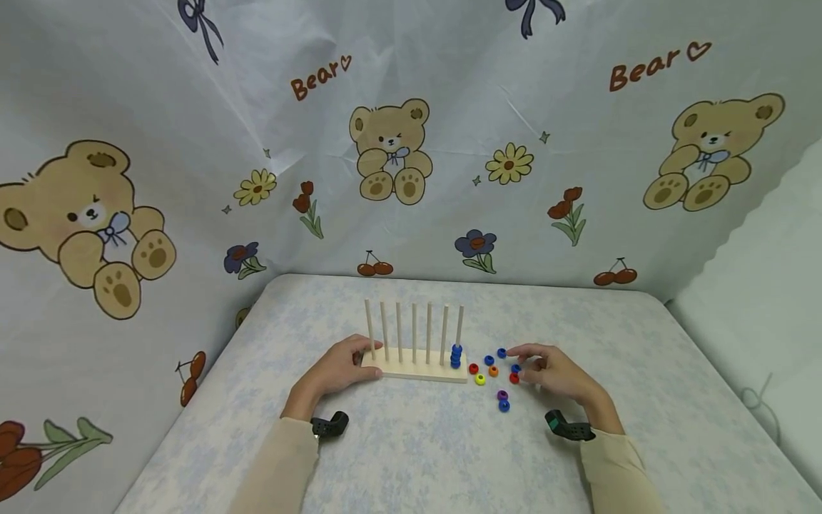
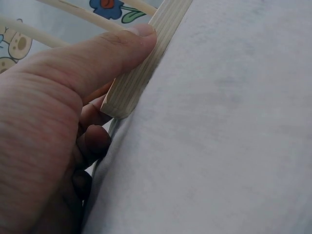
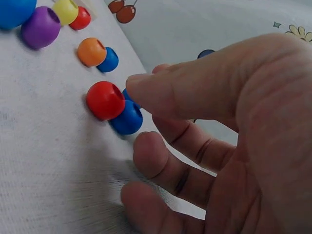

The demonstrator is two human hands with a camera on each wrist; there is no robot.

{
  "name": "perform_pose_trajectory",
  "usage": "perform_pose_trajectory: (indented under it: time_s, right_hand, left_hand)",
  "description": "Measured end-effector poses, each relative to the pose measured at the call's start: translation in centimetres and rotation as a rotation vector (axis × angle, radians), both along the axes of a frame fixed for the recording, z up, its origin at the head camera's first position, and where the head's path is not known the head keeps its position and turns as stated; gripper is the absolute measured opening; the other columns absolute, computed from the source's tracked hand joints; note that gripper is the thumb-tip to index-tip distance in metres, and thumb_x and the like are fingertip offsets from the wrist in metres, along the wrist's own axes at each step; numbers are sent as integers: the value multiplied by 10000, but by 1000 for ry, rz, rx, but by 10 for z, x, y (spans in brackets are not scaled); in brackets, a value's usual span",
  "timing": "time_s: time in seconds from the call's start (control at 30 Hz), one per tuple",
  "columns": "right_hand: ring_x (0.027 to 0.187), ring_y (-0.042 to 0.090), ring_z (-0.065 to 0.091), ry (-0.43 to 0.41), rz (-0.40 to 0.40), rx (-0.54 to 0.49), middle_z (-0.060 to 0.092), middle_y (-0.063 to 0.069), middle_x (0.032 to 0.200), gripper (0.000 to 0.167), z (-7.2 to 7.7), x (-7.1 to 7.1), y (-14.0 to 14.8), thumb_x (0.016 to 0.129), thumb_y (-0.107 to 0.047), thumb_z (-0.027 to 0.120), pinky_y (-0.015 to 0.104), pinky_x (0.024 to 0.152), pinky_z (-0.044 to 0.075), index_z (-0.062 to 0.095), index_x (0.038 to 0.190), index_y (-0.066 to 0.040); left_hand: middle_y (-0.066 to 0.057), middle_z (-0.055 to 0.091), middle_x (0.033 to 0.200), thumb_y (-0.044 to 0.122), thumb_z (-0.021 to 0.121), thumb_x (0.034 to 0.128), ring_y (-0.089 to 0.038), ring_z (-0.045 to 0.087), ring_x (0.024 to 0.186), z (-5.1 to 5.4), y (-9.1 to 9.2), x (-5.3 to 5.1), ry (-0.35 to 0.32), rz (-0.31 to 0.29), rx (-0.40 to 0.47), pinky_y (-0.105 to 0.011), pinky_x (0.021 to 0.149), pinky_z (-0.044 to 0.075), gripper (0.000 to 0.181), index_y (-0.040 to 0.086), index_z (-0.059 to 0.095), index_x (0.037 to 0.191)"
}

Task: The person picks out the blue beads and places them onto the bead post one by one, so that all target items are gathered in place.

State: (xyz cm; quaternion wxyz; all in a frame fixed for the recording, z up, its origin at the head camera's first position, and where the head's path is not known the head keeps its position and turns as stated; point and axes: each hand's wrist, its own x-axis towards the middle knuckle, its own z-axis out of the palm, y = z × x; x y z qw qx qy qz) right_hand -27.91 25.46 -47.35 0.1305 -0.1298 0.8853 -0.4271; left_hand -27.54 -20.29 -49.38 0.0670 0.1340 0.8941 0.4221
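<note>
Nearest lies a purple bead (image 1: 503,395). Beyond it, the right hand (image 1: 554,373), fingers parted and grasping nothing, is the nearer hand to the loose beads: a red bead (image 1: 514,379) sits just left of its thumb, a blue bead (image 1: 516,368) on that one's far side. Well left, the left hand (image 1: 335,368) grips the pegboard (image 1: 420,370), its long axis running left to right.
</note>
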Motion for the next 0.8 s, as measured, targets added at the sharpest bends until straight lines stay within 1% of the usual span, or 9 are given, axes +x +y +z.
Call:
perform_pose_trajectory:
  time_s: [0.1,0.17,0.4,0.6,0.8]
  right_hand:
    - [756,206,529,-14,-5,6,594,139,1222,425,-2,0,0,880,-81,714,313,588,486,662,1297,-142]
    - [761,209,524,-7,-4,22,596,134,1219,423,-2,0,-1,878,-81,712,317,588,487,665,1294,-145]
    - [794,224,498,4,-15,65,598,107,1135,423,-1,4,-5,869,-91,722,313,599,470,676,1286,-145]
    - [800,225,499,-4,-10,58,605,101,1146,435,-5,2,-1,865,-82,720,310,600,464,673,1293,-144]
    - [822,218,493,20,-6,72,626,88,1129,381,-10,-2,0,868,-56,701,292,608,448,692,1243,-128]
  left_hand:
    - [128,587,1208,472,834,795,-178,476,900,0,0,0,0,3,-1,-354,778,387,514,410,644,1268]
    - [135,585,1205,468,833,798,-176,478,898,0,0,0,0,6,1,-353,773,392,507,416,645,1266]
    - [123,585,1216,448,842,793,-183,481,907,0,1,1,0,7,9,-358,787,396,495,419,650,1248]
    - [126,589,1204,434,846,793,-180,480,890,0,1,0,-5,11,14,-357,778,397,489,421,650,1242]
    - [127,589,1194,435,846,793,-182,481,882,2,2,1,-9,15,9,-353,767,399,488,416,654,1241]
